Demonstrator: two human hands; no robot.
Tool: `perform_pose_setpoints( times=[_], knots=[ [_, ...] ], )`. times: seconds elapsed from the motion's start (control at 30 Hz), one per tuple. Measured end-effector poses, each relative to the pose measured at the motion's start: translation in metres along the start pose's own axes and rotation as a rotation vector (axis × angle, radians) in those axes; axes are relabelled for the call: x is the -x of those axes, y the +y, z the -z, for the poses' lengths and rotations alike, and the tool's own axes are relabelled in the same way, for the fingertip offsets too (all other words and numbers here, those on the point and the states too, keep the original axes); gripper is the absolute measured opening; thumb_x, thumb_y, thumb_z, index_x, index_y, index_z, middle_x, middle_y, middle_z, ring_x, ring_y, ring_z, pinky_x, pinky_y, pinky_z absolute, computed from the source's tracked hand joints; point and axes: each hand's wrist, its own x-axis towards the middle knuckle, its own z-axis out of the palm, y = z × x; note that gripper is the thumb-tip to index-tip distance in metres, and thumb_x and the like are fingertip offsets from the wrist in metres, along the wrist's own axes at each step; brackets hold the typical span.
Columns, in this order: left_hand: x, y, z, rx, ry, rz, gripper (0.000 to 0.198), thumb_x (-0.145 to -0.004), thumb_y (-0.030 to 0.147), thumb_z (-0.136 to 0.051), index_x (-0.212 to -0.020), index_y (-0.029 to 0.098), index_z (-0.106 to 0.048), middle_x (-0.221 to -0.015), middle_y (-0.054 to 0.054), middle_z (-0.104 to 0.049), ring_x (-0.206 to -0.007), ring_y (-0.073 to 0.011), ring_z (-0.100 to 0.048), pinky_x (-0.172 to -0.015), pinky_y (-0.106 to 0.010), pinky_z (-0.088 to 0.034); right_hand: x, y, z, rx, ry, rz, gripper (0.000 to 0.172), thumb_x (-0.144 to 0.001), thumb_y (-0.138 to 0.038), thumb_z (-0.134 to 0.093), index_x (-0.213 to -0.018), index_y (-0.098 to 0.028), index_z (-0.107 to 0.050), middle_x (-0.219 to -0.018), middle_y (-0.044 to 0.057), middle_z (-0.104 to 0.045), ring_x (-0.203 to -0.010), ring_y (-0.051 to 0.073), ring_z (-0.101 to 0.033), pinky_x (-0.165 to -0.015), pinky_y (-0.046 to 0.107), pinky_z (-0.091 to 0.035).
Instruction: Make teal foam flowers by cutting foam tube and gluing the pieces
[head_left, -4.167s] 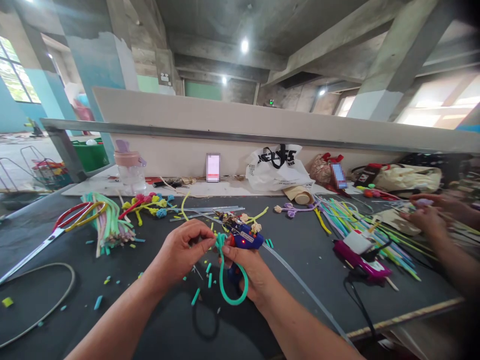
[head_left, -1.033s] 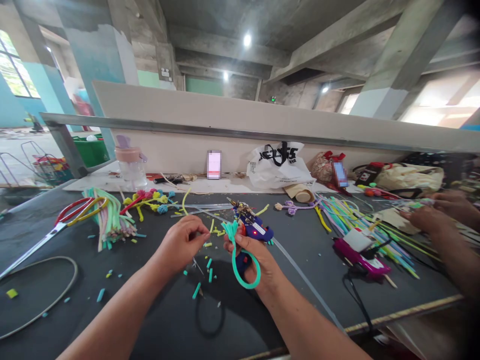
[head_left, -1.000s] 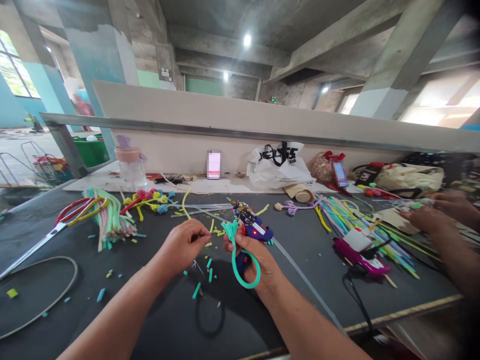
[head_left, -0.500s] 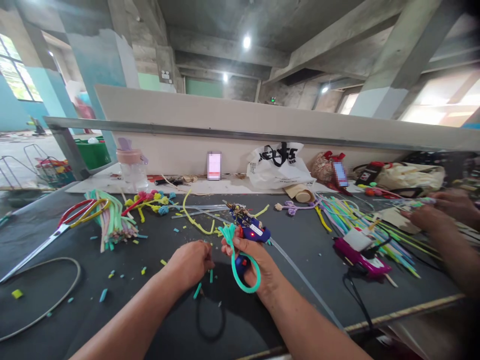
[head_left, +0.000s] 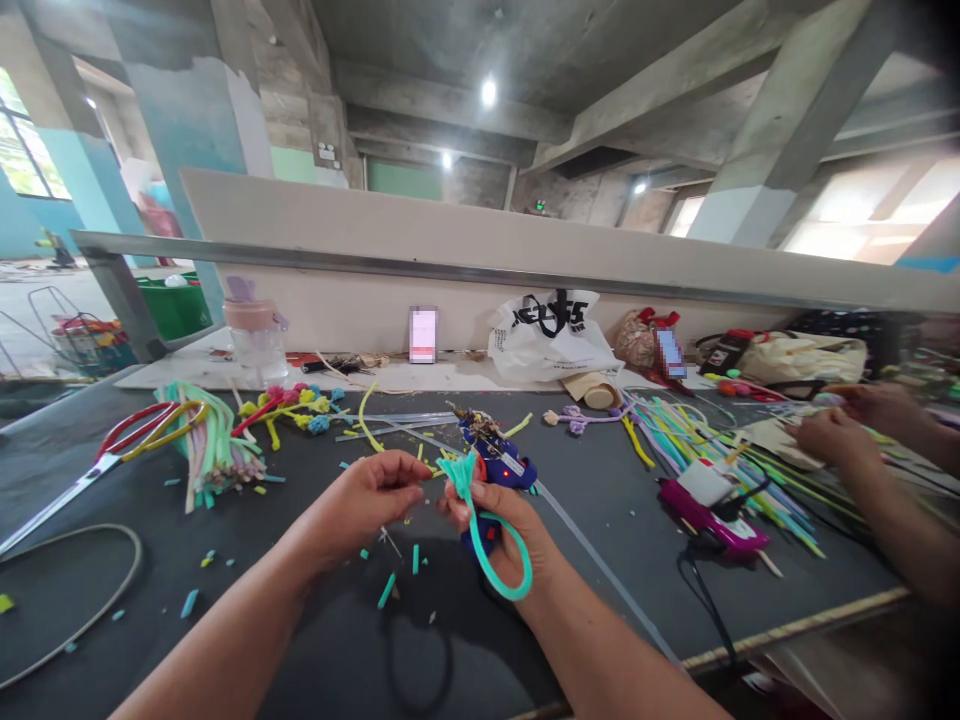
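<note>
My right hand (head_left: 510, 525) grips a turquoise fuzzy craft stem (head_left: 504, 592) between thumb and fingers; it is bent into a loop that hangs down, with a frayed tuft of ends at the top. Just left of the tuft is my left hand (head_left: 375, 492), its fingers half curled, a gap between thumb and forefinger and nothing visible in it. Behind my right hand lies a blue glue gun (head_left: 510, 466) with a red light and a crusted tip; whether the hand touches its handle I cannot tell. Short turquoise offcuts (head_left: 386, 590) lie below my left hand.
Scissors (head_left: 105, 462) and a bundle of pastel stems (head_left: 217, 450) lie at left. A clear glue stick (head_left: 600, 560) slants across the right. Further right are a magenta glue gun (head_left: 712, 520), loose stems (head_left: 675, 425) and another person's hands (head_left: 840, 430). A bottle (head_left: 255, 345) stands behind.
My left hand has lifted from the table near the offcuts, and its fingers have spread somewhat. The turquoise loop has tilted and shifted slightly right and down in my right hand.
</note>
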Motion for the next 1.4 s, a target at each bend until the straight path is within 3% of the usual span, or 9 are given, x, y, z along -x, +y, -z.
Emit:
perform_pose_setpoints(
  times=[0.1, 0.27, 0.53, 0.67, 0.77, 0.87, 1.1, 1.27, 1.4],
  knots=[
    [0.005, 0.007, 0.002, 0.222, -0.039, 0.062, 0.015, -0.071, 0.026, -0.061, -0.081, 0.016, -0.060, -0.053, 0.006, -0.050, -0.044, -0.0063, -0.041, -0.044, -0.018, -0.029, 0.000, 0.002, 0.000, 0.064, 0.059, 0.022, 0.022, -0.055, -0.023, -0.081, -0.070, -0.017, -0.067, -0.061, 0.000, -0.065, -0.054, 0.012, -0.057, -0.059, 0.025, -0.046],
    [0.006, 0.001, -0.004, 0.302, -0.154, 0.168, 0.022, -0.072, 0.034, -0.066, -0.081, 0.015, -0.059, -0.058, 0.005, -0.054, -0.046, -0.0061, -0.047, -0.043, -0.017, -0.031, 0.001, 0.005, -0.001, 0.150, 0.107, 0.053, 0.022, -0.055, -0.023, -0.081, -0.071, -0.016, -0.069, -0.061, 0.001, -0.067, -0.055, 0.015, -0.060, -0.059, 0.028, -0.048],
    [0.004, -0.009, -0.017, 0.359, -0.079, 0.077, 0.032, -0.076, 0.042, -0.064, -0.095, 0.016, -0.060, -0.065, 0.004, -0.055, -0.051, -0.0081, -0.050, -0.050, -0.021, -0.040, -0.001, 0.014, 0.004, 0.216, 0.166, 0.135, 0.019, -0.059, -0.024, -0.080, -0.073, -0.018, -0.069, -0.070, -0.001, -0.067, -0.068, 0.015, -0.060, -0.072, 0.031, -0.047],
    [0.005, -0.006, -0.017, 0.344, -0.066, 0.070, 0.030, -0.075, 0.042, -0.065, -0.082, 0.014, -0.066, -0.059, 0.003, -0.050, -0.051, -0.0076, -0.042, -0.050, -0.021, -0.035, -0.002, 0.016, 0.004, 0.240, 0.200, 0.157, 0.020, -0.056, -0.023, -0.082, -0.071, -0.018, -0.069, -0.070, -0.002, -0.068, -0.069, 0.015, -0.060, -0.072, 0.030, -0.046],
    [0.005, -0.005, -0.016, 0.310, -0.025, 0.064, 0.030, -0.073, 0.043, -0.067, -0.067, 0.014, -0.066, -0.056, 0.003, -0.047, -0.051, -0.0079, -0.038, -0.050, -0.021, -0.032, -0.003, 0.015, 0.003, 0.215, 0.158, 0.118, 0.021, -0.056, -0.024, -0.082, -0.072, -0.018, -0.070, -0.068, -0.002, -0.068, -0.066, 0.015, -0.060, -0.071, 0.031, -0.047],
    [0.005, -0.003, -0.014, 0.291, -0.004, 0.030, 0.030, -0.073, 0.043, -0.067, -0.064, 0.015, -0.067, -0.056, 0.002, -0.048, -0.054, -0.0087, -0.038, -0.051, -0.021, -0.032, -0.003, 0.014, 0.002, 0.195, 0.100, 0.103, 0.019, -0.058, -0.024, -0.081, -0.072, -0.019, -0.071, -0.068, -0.002, -0.069, -0.065, 0.016, -0.061, -0.070, 0.031, -0.048],
    [0.004, -0.008, -0.006, 0.311, -0.062, 0.064, 0.032, -0.077, 0.044, -0.062, -0.092, 0.017, -0.072, -0.076, -0.004, -0.061, -0.063, -0.0106, -0.045, -0.059, -0.022, -0.039, 0.000, 0.012, 0.000, 0.230, 0.049, 0.117, 0.016, -0.062, -0.024, -0.078, -0.076, -0.019, -0.072, -0.070, -0.001, -0.068, -0.067, 0.015, -0.061, -0.072, 0.030, -0.048],
    [0.003, -0.014, -0.008, 0.327, -0.118, 0.052, 0.034, -0.076, 0.046, -0.063, -0.094, 0.019, -0.073, -0.069, -0.001, -0.059, -0.059, -0.0098, -0.046, -0.056, -0.020, -0.037, 0.001, 0.013, 0.000, 0.137, 0.053, 0.086, 0.020, -0.057, -0.022, -0.081, -0.075, -0.018, -0.072, -0.068, -0.001, -0.069, -0.065, 0.014, -0.062, -0.068, 0.027, -0.048],
    [0.004, -0.009, -0.010, 0.362, -0.137, 0.050, 0.031, -0.073, 0.043, -0.068, -0.092, 0.019, -0.074, -0.071, -0.002, -0.062, -0.064, -0.0120, -0.052, -0.060, -0.022, -0.040, -0.001, 0.013, 0.001, 0.185, -0.007, 0.088, 0.019, -0.063, -0.028, -0.078, -0.072, -0.014, -0.072, -0.061, 0.002, -0.068, -0.058, 0.014, -0.061, -0.063, 0.026, -0.049]
  ],
)
